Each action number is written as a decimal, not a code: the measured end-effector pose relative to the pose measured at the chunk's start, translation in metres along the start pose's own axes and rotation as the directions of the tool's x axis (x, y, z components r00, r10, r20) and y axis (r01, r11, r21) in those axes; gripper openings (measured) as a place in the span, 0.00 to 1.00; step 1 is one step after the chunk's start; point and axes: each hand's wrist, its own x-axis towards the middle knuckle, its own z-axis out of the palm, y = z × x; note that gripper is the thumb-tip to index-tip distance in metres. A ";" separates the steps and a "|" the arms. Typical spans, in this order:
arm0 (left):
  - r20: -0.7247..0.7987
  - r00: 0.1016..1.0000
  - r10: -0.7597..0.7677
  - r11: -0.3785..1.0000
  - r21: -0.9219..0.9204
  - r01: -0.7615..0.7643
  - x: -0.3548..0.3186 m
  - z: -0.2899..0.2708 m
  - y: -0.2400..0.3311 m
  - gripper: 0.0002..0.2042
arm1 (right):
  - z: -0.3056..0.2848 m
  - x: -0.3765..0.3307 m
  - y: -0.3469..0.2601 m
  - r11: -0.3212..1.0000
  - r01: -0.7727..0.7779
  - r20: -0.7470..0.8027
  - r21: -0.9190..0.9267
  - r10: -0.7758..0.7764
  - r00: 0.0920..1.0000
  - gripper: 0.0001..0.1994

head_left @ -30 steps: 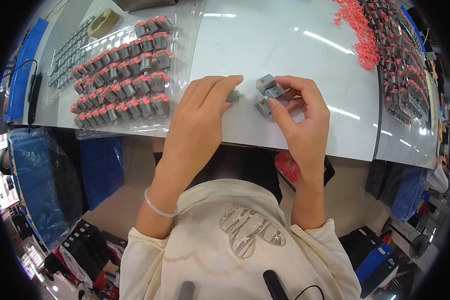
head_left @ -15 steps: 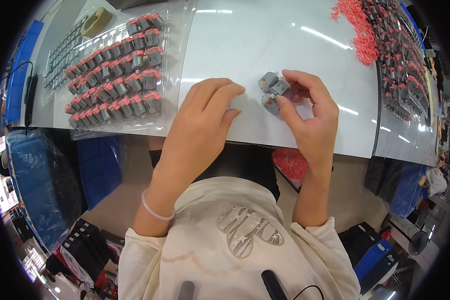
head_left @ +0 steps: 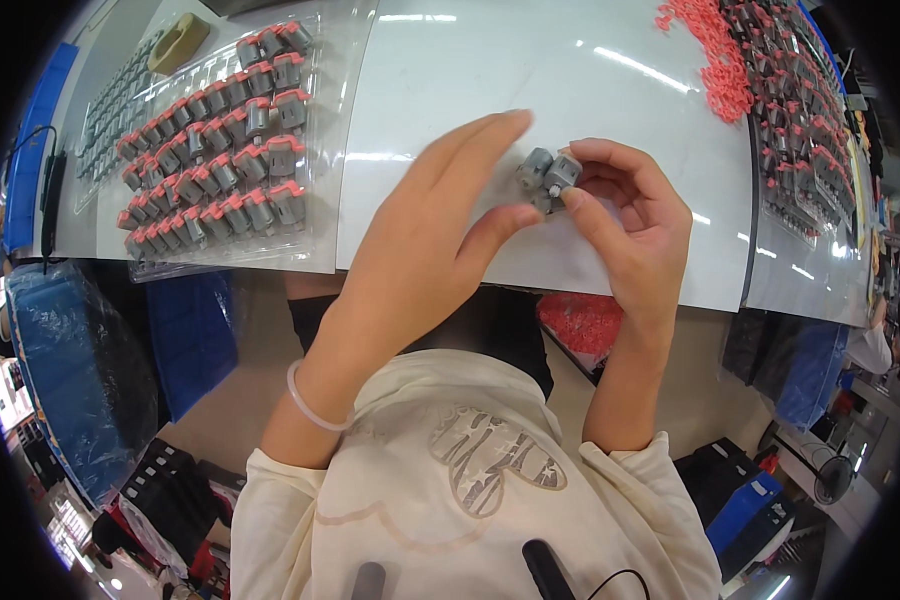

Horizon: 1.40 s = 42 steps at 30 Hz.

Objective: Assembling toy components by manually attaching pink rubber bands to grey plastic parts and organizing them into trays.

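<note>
My right hand (head_left: 635,225) pinches a couple of small grey plastic connector parts (head_left: 547,177) above the white table (head_left: 610,110). My left hand (head_left: 440,235) is beside them with fingers stretched out, its thumb tip touching the underside of the grey parts. A clear plastic tray (head_left: 215,150) at the left holds rows of grey parts with red caps.
A second tray of plain grey parts (head_left: 110,105) and a tape roll (head_left: 178,40) lie at the far left. A heap of red rings (head_left: 705,50) and more grey-and-red parts (head_left: 795,130) sit at the right. Blue bags (head_left: 80,350) stand below the table edge.
Both hands have lifted off the table toward me. My left hand's fingers have opened and spread; my right hand keeps hold of the grey parts.
</note>
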 end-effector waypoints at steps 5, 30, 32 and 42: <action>0.199 0.978 0.068 0.997 -0.052 -0.059 0.016 0.008 -0.007 0.16 | -0.006 -0.004 0.007 0.998 0.067 0.021 -0.005 -0.067 0.998 0.18; 0.220 0.974 0.053 0.831 0.531 -0.165 0.029 0.000 0.011 0.18 | -0.020 -0.003 0.018 0.916 0.255 -0.133 -0.308 -0.308 0.942 0.13; 0.201 0.947 0.249 0.889 0.341 -0.306 0.026 -0.008 0.006 0.18 | -0.018 -0.003 0.017 0.920 0.249 -0.128 -0.302 -0.298 0.946 0.13; 0.321 0.887 0.331 0.838 0.332 -0.432 0.016 0.006 0.000 0.24 | -0.022 0.000 0.014 0.927 0.224 -0.075 -0.300 -0.257 0.964 0.13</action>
